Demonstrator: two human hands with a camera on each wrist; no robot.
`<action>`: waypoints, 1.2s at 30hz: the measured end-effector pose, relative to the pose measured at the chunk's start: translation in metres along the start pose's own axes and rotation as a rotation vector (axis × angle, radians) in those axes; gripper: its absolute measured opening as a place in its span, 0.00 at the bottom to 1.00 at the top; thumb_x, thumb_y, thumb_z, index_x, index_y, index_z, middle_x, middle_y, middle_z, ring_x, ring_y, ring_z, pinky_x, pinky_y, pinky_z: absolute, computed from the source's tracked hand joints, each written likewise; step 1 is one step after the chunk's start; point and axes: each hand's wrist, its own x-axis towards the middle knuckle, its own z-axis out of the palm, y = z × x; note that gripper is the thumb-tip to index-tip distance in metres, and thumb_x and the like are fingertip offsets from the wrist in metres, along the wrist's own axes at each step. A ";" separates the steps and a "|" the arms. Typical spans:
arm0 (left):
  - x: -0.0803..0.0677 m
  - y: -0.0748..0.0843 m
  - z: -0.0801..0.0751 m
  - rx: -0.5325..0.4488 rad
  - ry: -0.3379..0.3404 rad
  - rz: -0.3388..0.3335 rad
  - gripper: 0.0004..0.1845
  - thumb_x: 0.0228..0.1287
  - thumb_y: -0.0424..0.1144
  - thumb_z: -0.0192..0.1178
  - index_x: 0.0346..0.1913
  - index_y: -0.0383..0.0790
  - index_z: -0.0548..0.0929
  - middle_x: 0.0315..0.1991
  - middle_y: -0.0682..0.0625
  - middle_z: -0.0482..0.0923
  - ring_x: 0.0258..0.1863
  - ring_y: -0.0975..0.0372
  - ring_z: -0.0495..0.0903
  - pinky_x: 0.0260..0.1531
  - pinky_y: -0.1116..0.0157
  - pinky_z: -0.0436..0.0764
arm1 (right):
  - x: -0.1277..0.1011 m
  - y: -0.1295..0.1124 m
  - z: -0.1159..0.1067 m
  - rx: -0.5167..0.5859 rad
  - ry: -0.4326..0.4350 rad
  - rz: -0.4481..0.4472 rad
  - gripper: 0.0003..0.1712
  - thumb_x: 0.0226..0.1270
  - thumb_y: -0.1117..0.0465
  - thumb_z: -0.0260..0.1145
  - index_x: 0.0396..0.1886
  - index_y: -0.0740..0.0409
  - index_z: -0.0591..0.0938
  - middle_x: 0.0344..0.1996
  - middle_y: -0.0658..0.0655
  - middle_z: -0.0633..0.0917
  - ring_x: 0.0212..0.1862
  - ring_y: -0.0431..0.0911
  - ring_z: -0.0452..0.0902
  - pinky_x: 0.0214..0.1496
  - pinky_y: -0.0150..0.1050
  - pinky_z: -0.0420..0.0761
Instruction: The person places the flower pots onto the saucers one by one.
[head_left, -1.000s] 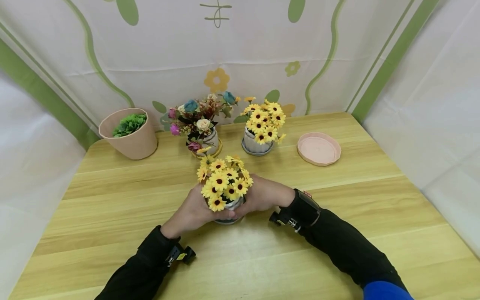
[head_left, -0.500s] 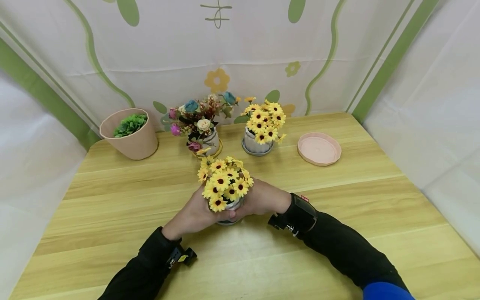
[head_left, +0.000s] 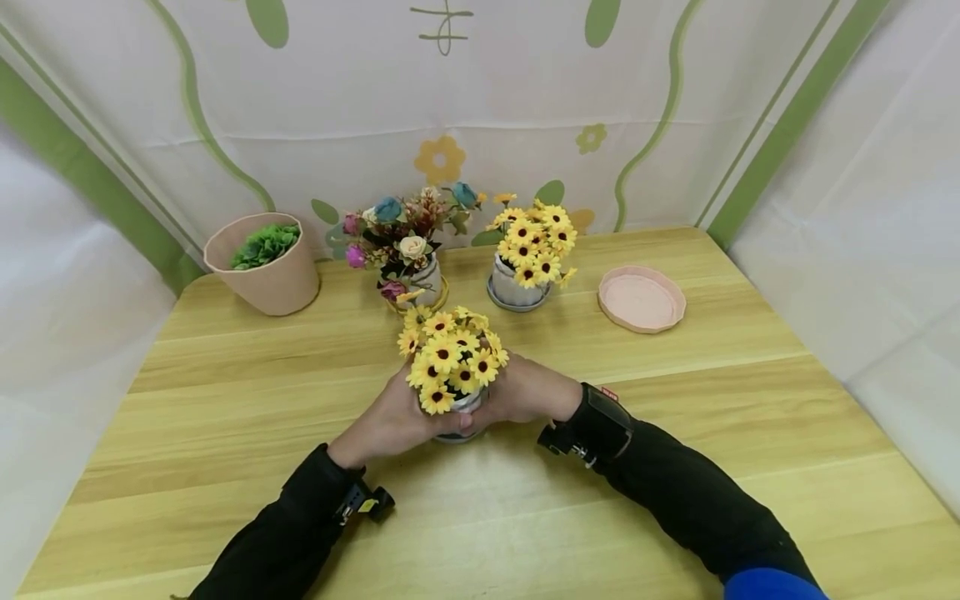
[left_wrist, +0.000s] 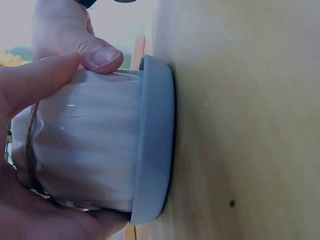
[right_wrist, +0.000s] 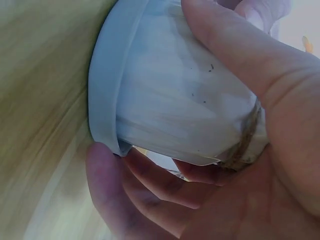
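Observation:
Yellow artificial daisies (head_left: 450,358) with dark centres fill a small whitish flowerpot (left_wrist: 85,140) at the front middle of the table. Twine (right_wrist: 245,137) is tied around the pot near its rim. Its base sits in a blue-grey saucer (left_wrist: 154,145), which stands on the wood. From the left side my left hand (head_left: 397,421) grips the pot, thumb across the near face. My right hand (head_left: 521,390) holds the other side, its thumb meeting the left one in front. In the right wrist view a fingertip (right_wrist: 104,162) touches the saucer's edge. The flowers hide most far-side fingers in the head view.
Behind stand a pot of mixed flowers (head_left: 420,279) on a yellow saucer and another daisy pot (head_left: 517,287) on a grey-blue saucer. A pink pot (head_left: 273,279) with green leaves is at back left, a pink saucer (head_left: 641,302) at right. A printed curtain (head_left: 525,75) hangs behind the table.
The head view has shifted slightly, so the scene sits a little further right. My right wrist has turned slightly since the first frame. Both hands keep their hold on the flowerpot, which stays in place.

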 end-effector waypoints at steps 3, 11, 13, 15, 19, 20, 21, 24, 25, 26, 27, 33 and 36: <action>0.002 -0.001 -0.002 -0.002 0.006 0.006 0.51 0.58 0.34 0.80 0.81 0.56 0.62 0.76 0.55 0.70 0.78 0.57 0.68 0.82 0.47 0.62 | 0.003 0.001 -0.002 0.016 0.002 0.017 0.59 0.51 0.58 0.88 0.80 0.55 0.65 0.76 0.56 0.73 0.77 0.51 0.69 0.84 0.50 0.66; 0.010 -0.005 -0.009 -0.014 0.017 0.003 0.52 0.58 0.34 0.80 0.81 0.58 0.61 0.76 0.56 0.69 0.77 0.58 0.68 0.82 0.48 0.63 | 0.014 0.007 -0.005 0.032 0.022 -0.014 0.61 0.49 0.60 0.88 0.81 0.56 0.64 0.77 0.58 0.71 0.78 0.53 0.67 0.85 0.51 0.63; 0.012 -0.007 -0.011 -0.015 0.020 0.007 0.52 0.58 0.34 0.80 0.80 0.58 0.62 0.75 0.55 0.70 0.77 0.57 0.69 0.82 0.47 0.63 | 0.017 0.008 -0.006 0.018 0.025 -0.026 0.61 0.49 0.60 0.88 0.81 0.56 0.64 0.77 0.58 0.71 0.78 0.53 0.67 0.86 0.50 0.63; 0.014 -0.008 -0.013 -0.010 0.026 0.004 0.52 0.58 0.33 0.80 0.80 0.58 0.62 0.75 0.56 0.69 0.77 0.57 0.69 0.82 0.47 0.63 | 0.021 0.009 -0.007 0.000 0.026 -0.034 0.61 0.49 0.60 0.88 0.81 0.56 0.64 0.76 0.58 0.72 0.78 0.53 0.67 0.86 0.50 0.63; 0.018 -0.010 -0.018 -0.015 0.026 0.010 0.51 0.58 0.33 0.79 0.81 0.57 0.62 0.76 0.56 0.69 0.77 0.57 0.68 0.83 0.47 0.61 | 0.027 0.010 -0.010 -0.034 0.026 -0.039 0.61 0.50 0.59 0.88 0.81 0.57 0.63 0.76 0.59 0.72 0.79 0.53 0.66 0.86 0.50 0.61; 0.019 -0.011 -0.019 -0.013 0.026 0.008 0.51 0.59 0.33 0.79 0.81 0.57 0.62 0.76 0.56 0.69 0.78 0.57 0.68 0.83 0.48 0.61 | 0.028 0.010 -0.011 -0.028 0.027 -0.034 0.62 0.49 0.59 0.88 0.81 0.57 0.62 0.76 0.59 0.71 0.79 0.54 0.65 0.87 0.50 0.60; 0.021 -0.012 -0.021 -0.016 0.026 0.014 0.51 0.59 0.33 0.79 0.81 0.57 0.62 0.76 0.56 0.69 0.77 0.57 0.68 0.83 0.48 0.61 | 0.029 0.010 -0.012 -0.032 0.027 -0.029 0.63 0.49 0.59 0.88 0.82 0.57 0.62 0.77 0.59 0.70 0.79 0.54 0.65 0.87 0.51 0.60; 0.025 -0.015 -0.025 -0.025 0.022 0.025 0.50 0.59 0.33 0.78 0.81 0.56 0.62 0.76 0.55 0.69 0.78 0.57 0.67 0.84 0.48 0.59 | 0.035 0.013 -0.014 -0.026 0.030 -0.010 0.65 0.48 0.59 0.88 0.82 0.57 0.60 0.78 0.60 0.69 0.80 0.54 0.63 0.88 0.51 0.57; 0.026 -0.016 -0.026 -0.024 0.023 0.024 0.50 0.59 0.33 0.78 0.80 0.56 0.62 0.76 0.55 0.69 0.77 0.58 0.68 0.84 0.48 0.59 | 0.037 0.013 -0.014 -0.027 0.032 -0.011 0.66 0.48 0.59 0.89 0.83 0.57 0.59 0.78 0.60 0.68 0.80 0.55 0.63 0.88 0.51 0.57; 0.028 -0.017 -0.028 -0.029 0.022 0.023 0.49 0.59 0.32 0.78 0.80 0.56 0.63 0.75 0.55 0.70 0.77 0.58 0.68 0.84 0.48 0.59 | 0.039 0.014 -0.015 -0.040 0.036 -0.017 0.67 0.47 0.59 0.89 0.83 0.57 0.59 0.79 0.61 0.67 0.81 0.55 0.62 0.88 0.51 0.56; 0.030 -0.018 -0.029 -0.032 0.023 0.022 0.49 0.59 0.32 0.78 0.79 0.57 0.64 0.74 0.55 0.70 0.76 0.58 0.68 0.84 0.48 0.59 | 0.041 0.014 -0.016 -0.047 0.036 -0.021 0.67 0.47 0.59 0.89 0.83 0.57 0.58 0.79 0.61 0.67 0.81 0.56 0.62 0.88 0.51 0.56; 0.040 -0.023 -0.038 -0.036 0.039 -0.001 0.51 0.58 0.29 0.78 0.81 0.53 0.61 0.76 0.52 0.68 0.78 0.54 0.66 0.85 0.46 0.56 | 0.054 0.016 -0.022 -0.058 0.029 0.025 0.67 0.49 0.58 0.88 0.84 0.57 0.58 0.80 0.61 0.66 0.82 0.56 0.60 0.89 0.50 0.54; 0.046 -0.025 -0.042 -0.056 0.056 -0.023 0.51 0.58 0.27 0.76 0.81 0.50 0.61 0.77 0.49 0.67 0.79 0.52 0.64 0.85 0.45 0.56 | 0.061 0.018 -0.026 -0.077 0.014 0.096 0.62 0.52 0.55 0.87 0.83 0.56 0.61 0.79 0.59 0.68 0.80 0.54 0.64 0.87 0.48 0.59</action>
